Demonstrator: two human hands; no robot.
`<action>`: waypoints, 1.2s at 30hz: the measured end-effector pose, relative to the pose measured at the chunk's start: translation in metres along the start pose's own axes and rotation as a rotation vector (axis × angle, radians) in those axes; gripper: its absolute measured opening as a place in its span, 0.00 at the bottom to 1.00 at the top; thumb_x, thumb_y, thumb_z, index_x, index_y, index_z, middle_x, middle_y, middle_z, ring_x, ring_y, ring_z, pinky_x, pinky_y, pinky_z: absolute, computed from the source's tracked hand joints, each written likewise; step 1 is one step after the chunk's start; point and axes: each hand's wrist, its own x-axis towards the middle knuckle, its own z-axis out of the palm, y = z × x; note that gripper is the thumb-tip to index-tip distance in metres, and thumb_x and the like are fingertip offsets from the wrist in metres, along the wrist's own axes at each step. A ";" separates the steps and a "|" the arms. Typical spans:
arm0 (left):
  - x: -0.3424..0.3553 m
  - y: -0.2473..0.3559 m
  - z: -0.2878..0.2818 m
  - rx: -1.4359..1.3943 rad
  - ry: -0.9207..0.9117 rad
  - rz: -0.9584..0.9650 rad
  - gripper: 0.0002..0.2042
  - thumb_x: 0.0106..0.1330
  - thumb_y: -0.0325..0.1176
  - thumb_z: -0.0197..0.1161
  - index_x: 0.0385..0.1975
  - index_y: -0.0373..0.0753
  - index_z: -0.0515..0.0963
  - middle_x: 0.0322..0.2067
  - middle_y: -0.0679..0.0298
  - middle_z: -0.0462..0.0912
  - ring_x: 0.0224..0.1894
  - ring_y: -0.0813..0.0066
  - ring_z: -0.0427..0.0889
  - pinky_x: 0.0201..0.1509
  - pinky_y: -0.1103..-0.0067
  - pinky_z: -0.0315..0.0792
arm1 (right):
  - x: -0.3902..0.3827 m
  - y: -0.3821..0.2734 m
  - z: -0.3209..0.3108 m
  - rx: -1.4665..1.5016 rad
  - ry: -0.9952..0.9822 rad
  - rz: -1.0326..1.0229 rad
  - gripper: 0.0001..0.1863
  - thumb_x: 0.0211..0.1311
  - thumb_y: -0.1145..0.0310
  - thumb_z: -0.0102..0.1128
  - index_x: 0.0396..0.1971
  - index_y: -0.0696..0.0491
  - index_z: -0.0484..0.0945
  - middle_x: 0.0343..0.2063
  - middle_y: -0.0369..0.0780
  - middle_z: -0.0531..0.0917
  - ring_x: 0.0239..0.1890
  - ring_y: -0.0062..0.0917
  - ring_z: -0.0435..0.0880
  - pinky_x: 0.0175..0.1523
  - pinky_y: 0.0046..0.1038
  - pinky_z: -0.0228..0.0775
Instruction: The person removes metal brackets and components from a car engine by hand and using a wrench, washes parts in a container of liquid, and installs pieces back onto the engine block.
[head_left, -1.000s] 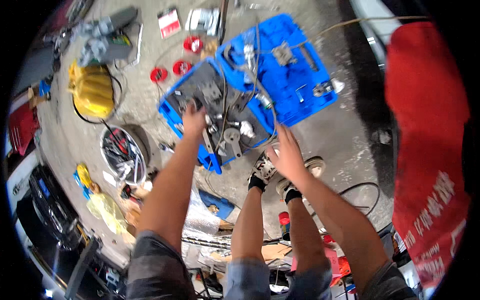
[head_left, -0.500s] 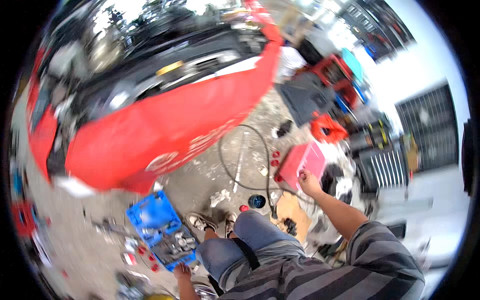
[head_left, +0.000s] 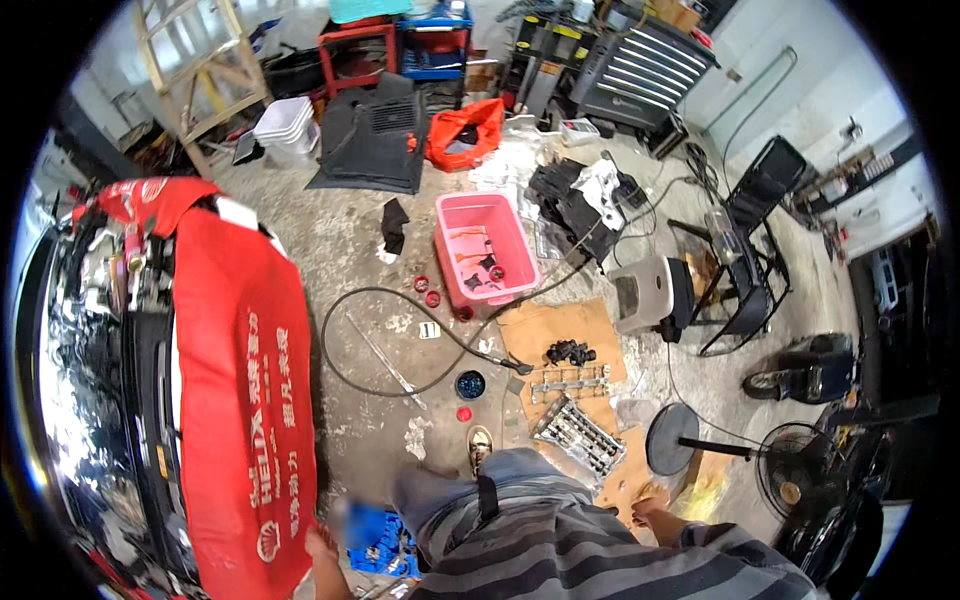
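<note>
Red fender cover (head_left: 240, 390) drapes the front of the car (head_left: 150, 420), its lower right corner just beside the left hand (head_left: 322, 548), whose grip I cannot tell. A blue tool case (head_left: 380, 548) lies right of that hand. The right hand (head_left: 655, 508), fingers loosely curled, hold unclear, hangs near the lower edge of the cardboard sheet (head_left: 545, 322); a cylinder head (head_left: 580, 437) lies along its left edge.

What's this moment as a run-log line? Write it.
left hand: at red fender cover edge, contact unclear | right hand: above cardboard | floor: pink tub, metal engine part
</note>
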 end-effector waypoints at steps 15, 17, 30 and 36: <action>-0.033 0.085 0.653 0.602 -0.643 0.265 0.14 0.72 0.31 0.56 0.56 0.38 0.71 0.43 0.62 0.82 0.40 0.77 0.80 0.40 0.79 0.75 | -0.110 -0.474 0.100 0.605 -0.015 -0.775 0.15 0.62 0.79 0.58 0.49 0.62 0.74 0.33 0.41 0.83 0.36 0.21 0.83 0.43 0.22 0.76; 0.001 0.042 0.709 0.641 -0.645 0.237 0.14 0.73 0.31 0.55 0.55 0.38 0.71 0.42 0.62 0.82 0.40 0.77 0.80 0.40 0.79 0.74 | -0.104 -0.540 0.112 0.577 0.010 -0.815 0.15 0.62 0.79 0.58 0.49 0.61 0.74 0.32 0.40 0.82 0.36 0.21 0.83 0.43 0.23 0.75; 0.132 -0.174 0.739 0.790 -0.733 0.897 0.08 0.66 0.22 0.54 0.43 0.30 0.71 0.33 0.56 0.78 0.32 0.72 0.77 0.38 0.79 0.72 | 0.154 -0.958 0.332 -0.488 0.293 -1.151 0.43 0.50 0.65 0.71 0.64 0.56 0.56 0.56 0.53 0.69 0.60 0.49 0.69 0.61 0.43 0.69; 0.121 -0.181 0.756 0.848 -0.764 0.748 0.13 0.69 0.22 0.51 0.51 0.33 0.62 0.37 0.55 0.73 0.34 0.73 0.74 0.41 0.78 0.72 | 0.151 -0.979 0.361 -0.664 0.291 -1.089 0.51 0.47 0.61 0.76 0.68 0.54 0.53 0.58 0.49 0.66 0.61 0.44 0.67 0.63 0.39 0.67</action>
